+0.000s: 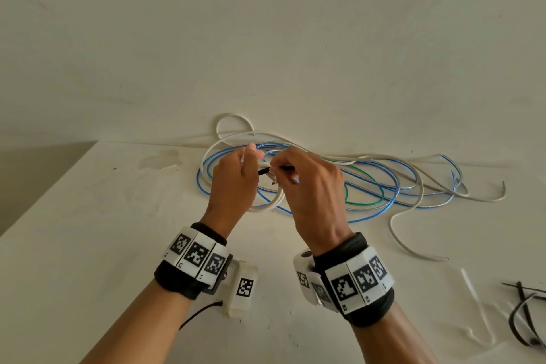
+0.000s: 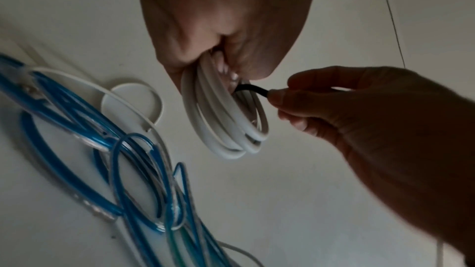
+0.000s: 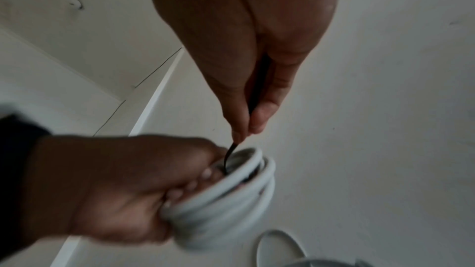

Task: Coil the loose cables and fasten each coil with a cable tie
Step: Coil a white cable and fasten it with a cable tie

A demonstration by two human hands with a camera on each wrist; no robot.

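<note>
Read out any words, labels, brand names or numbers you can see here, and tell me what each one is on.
No readable words or brand names.
Left wristband: black-and-white square code markers, no letters; the tiny characters under them are too small to read.
Right wristband: the same, unreadable.
White cable coil and black cable tie: no print visible.

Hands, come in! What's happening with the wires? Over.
Left hand grips white coil. Right hand threading black tie through. Nothing blocking.

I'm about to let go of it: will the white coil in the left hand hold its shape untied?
Probably not. The white coil keeps round only inside the left hand; its loops already splay apart. It looks springy, likely light. The black cable tie isn't closed.
</note>
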